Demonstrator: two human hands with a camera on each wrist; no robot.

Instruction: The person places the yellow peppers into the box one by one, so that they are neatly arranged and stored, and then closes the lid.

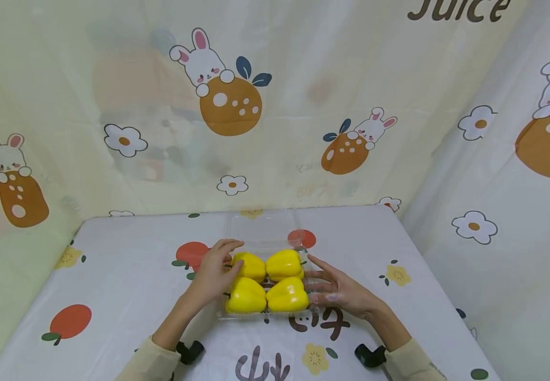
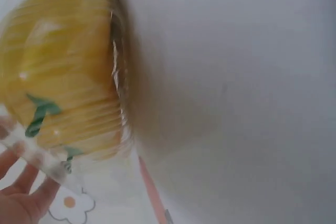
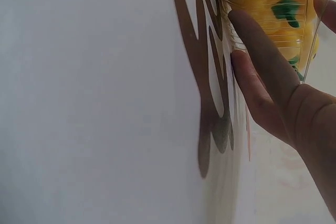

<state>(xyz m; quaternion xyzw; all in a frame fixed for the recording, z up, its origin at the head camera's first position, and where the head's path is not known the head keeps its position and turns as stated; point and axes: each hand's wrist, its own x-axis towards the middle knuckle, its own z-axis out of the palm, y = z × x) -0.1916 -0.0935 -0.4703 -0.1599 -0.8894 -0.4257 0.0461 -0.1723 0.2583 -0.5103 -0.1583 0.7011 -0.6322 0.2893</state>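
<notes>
Several yellow bell peppers (image 1: 288, 295) lie in two rows in a clear plastic clamshell box (image 1: 241, 316). Its clear lid (image 1: 260, 227) stands folded back on the far side. At the box's left side is my left hand (image 1: 214, 272), its thumb by the rear left pepper and its fingers along the wall. My right hand (image 1: 343, 291) touches the right wall with fingers mostly straight. In the left wrist view, green stems show on the pepper (image 2: 68, 51) through the ribbed plastic. The right wrist view shows fingers (image 3: 262, 56) against the box's side, another fingertip by the rim.
A white printed cloth (image 1: 127, 296) with fruit, flowers and lettering covers the table. A rabbit-patterned curtain (image 1: 284, 153) hangs behind it and along the right. Black wrist-worn devices (image 1: 190, 352) sit by both sleeves.
</notes>
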